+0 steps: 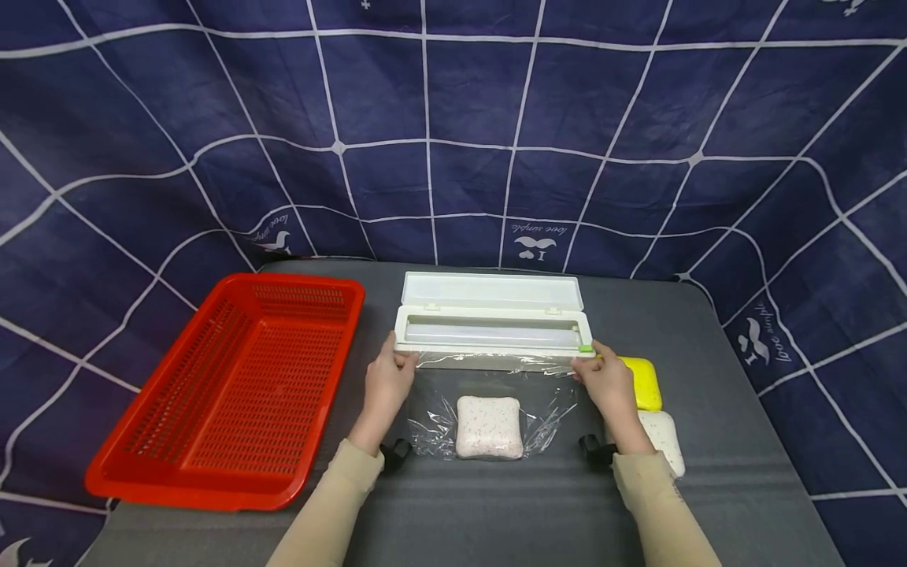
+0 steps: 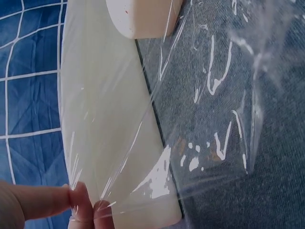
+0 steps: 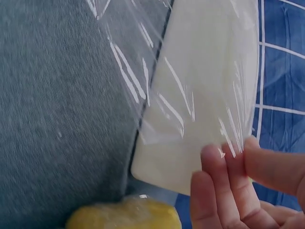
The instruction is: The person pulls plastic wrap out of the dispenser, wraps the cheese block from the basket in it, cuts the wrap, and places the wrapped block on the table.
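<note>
A white cling film dispenser (image 1: 496, 346) lies with its lid (image 1: 491, 290) flipped back, a film roll (image 1: 489, 335) inside. Clear cling film (image 1: 434, 421) runs from its front edge toward the person, with a white speckled soap-like bar (image 1: 489, 428) on its near part. At the dispenser's left end, my left hand (image 1: 388, 382) pinches the film between thumb and fingers (image 2: 82, 202). My right hand (image 1: 611, 384) pinches the film at the right end, near a small green piece (image 1: 585, 348); its thumb meets the fingers (image 3: 219, 176). The film hangs over the dispenser's pale front wall (image 2: 107, 119).
A red plastic basket (image 1: 312, 472) stands on the left of the grey table (image 1: 489, 520). Beside the right forearm lie a yellow bar (image 1: 643, 383) and another white speckled bar (image 1: 662, 441). A blue white-lined cloth (image 1: 468, 102) hangs behind and around the table.
</note>
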`<move>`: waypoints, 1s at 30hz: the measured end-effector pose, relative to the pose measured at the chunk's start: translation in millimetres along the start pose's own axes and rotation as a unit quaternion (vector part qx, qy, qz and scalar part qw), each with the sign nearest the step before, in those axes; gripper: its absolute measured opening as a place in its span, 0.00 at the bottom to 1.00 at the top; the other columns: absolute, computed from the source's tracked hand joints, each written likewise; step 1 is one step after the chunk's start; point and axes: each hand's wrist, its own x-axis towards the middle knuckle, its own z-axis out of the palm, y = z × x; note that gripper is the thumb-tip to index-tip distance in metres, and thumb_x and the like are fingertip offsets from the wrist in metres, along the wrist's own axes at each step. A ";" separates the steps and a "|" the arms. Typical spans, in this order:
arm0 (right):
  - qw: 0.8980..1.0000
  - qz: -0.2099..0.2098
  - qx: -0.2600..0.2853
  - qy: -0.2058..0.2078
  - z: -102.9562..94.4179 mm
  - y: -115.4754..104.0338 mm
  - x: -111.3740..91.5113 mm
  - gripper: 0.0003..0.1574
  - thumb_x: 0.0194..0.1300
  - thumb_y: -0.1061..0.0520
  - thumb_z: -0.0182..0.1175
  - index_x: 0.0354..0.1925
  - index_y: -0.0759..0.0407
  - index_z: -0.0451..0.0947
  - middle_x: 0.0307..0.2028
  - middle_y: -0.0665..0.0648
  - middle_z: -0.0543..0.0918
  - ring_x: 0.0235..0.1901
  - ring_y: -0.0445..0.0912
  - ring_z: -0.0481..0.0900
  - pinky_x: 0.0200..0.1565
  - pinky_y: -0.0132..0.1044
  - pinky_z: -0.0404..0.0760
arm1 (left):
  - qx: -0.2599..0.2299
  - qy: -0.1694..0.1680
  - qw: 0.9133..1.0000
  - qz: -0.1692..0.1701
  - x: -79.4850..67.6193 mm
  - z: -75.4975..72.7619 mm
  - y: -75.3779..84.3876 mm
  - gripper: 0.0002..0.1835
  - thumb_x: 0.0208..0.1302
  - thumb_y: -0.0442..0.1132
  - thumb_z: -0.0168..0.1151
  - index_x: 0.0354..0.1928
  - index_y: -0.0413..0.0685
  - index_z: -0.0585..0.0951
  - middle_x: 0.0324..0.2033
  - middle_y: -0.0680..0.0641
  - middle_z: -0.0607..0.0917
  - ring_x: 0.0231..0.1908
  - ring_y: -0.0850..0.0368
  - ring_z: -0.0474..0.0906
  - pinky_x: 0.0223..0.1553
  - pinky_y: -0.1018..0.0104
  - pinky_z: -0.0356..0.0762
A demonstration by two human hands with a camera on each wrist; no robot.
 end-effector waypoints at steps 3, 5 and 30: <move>0.999 -0.003 -0.013 -0.036 -5.8 -0.2 1.6 0.42 0.67 0.56 0.62 0.70 0.74 0.58 0.32 0.63 0.88 0.38 0.58 0.85 0.31 0.34 0.71 | 0.002 -0.020 1.000 0.004 1.1 -2.7 -0.1 0.37 0.65 0.39 0.64 0.70 0.28 0.62 0.25 0.42 0.84 0.24 0.51 0.77 0.29 0.61 0.73; 0.998 -0.005 -0.014 -0.068 -10.7 0.6 3.9 0.44 0.67 0.56 0.62 0.71 0.75 0.56 0.33 0.63 0.87 0.36 0.54 0.85 0.31 0.34 0.72 | 0.001 -0.038 0.999 0.005 2.1 -4.2 -0.4 0.38 0.65 0.39 0.63 0.70 0.27 0.61 0.25 0.43 0.83 0.24 0.52 0.76 0.28 0.63 0.72; 0.924 -0.080 0.061 -0.369 -53.2 7.4 20.9 0.64 0.63 0.63 0.64 0.72 0.80 0.25 0.30 0.55 0.86 0.33 0.42 0.82 0.43 0.28 0.73 | -0.034 -0.244 0.968 -0.040 8.4 -18.8 -6.0 0.51 0.61 0.36 0.52 0.76 0.37 0.30 0.20 0.49 0.76 0.20 0.59 0.65 0.26 0.67 0.61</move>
